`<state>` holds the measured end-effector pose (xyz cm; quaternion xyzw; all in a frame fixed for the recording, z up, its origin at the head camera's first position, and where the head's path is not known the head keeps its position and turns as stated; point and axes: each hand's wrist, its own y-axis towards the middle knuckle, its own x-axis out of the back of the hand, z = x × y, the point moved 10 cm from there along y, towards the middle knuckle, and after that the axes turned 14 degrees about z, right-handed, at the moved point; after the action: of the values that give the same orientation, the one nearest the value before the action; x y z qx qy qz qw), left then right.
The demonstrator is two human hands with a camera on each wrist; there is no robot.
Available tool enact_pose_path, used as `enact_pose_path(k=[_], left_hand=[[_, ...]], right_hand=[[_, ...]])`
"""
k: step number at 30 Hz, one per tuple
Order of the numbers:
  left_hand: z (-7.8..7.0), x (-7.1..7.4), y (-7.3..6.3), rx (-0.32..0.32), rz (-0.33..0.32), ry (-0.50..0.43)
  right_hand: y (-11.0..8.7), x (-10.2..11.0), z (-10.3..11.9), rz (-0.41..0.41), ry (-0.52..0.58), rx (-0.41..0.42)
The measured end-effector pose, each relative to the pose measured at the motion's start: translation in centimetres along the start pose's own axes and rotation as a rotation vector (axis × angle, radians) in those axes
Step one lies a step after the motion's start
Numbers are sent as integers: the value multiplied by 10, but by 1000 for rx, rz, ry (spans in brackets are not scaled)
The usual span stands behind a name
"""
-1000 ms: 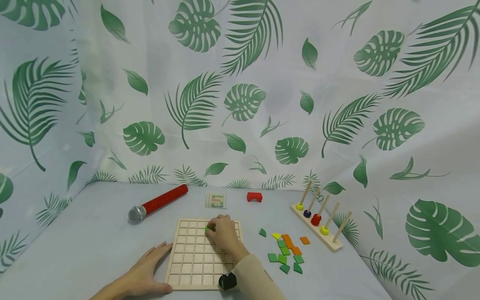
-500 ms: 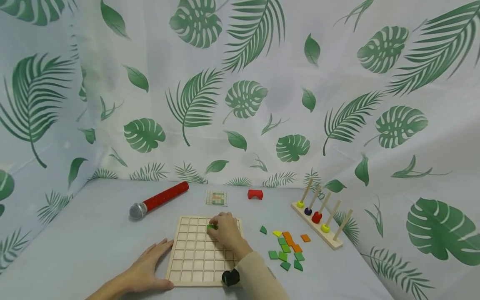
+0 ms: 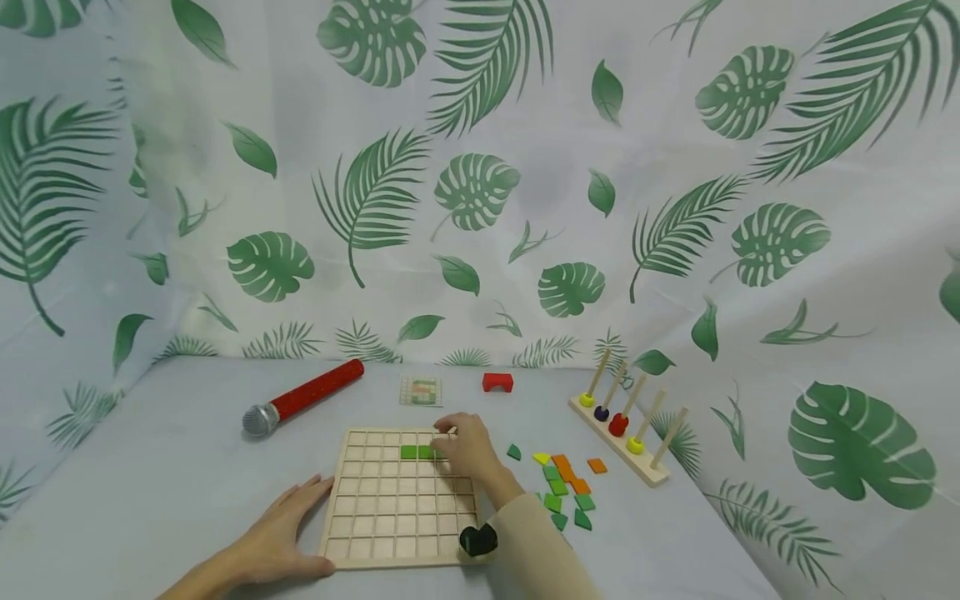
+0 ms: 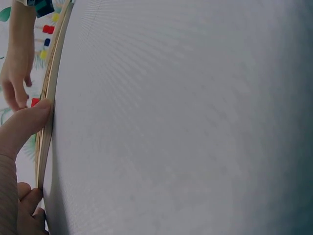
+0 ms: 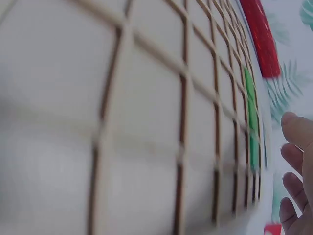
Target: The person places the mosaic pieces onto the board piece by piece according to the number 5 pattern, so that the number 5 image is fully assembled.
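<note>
A wooden grid board (image 3: pixel 394 525) lies on the table, with two green square tiles (image 3: pixel 408 452) side by side in its second row from the back. My right hand (image 3: pixel 474 454) hovers over the board's back right part, just right of these tiles. In the right wrist view its fingers (image 5: pixel 296 188) are loosely bent and apart from the board, with nothing seen between them. With thumb and fingers spread, my left hand (image 3: pixel 273 537) rests against the board's left edge. The left wrist view shows the thumb (image 4: pixel 29 120) touching that wooden edge.
Loose green, orange (image 3: pixel 562 467) and yellow tiles lie right of the board. Beyond them stands a peg rack (image 3: pixel 656 475) with coloured beads. A red microphone (image 3: pixel 315 392), a small pattern card (image 3: pixel 421 391) and a red arch block (image 3: pixel 497 382) lie behind the board.
My right hand has let go of the green tile and moved right, uncovering two green tiles in the grid. The left hand stays at the board's edge. The head view has shifted slightly.
</note>
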<state>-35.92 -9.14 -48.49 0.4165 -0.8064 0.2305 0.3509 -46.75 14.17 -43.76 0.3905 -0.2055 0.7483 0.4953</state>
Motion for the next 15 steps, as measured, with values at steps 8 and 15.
enact_pose_path(k=[8, 15], left_hand=[[1, 1, 0, -6, 8, 6], [-1, 2, -2, -17, 3, -12]], right_hand=[[-27, 46, -50, -122, -122, -110], [-57, 67, -100, -96, -119, -371]])
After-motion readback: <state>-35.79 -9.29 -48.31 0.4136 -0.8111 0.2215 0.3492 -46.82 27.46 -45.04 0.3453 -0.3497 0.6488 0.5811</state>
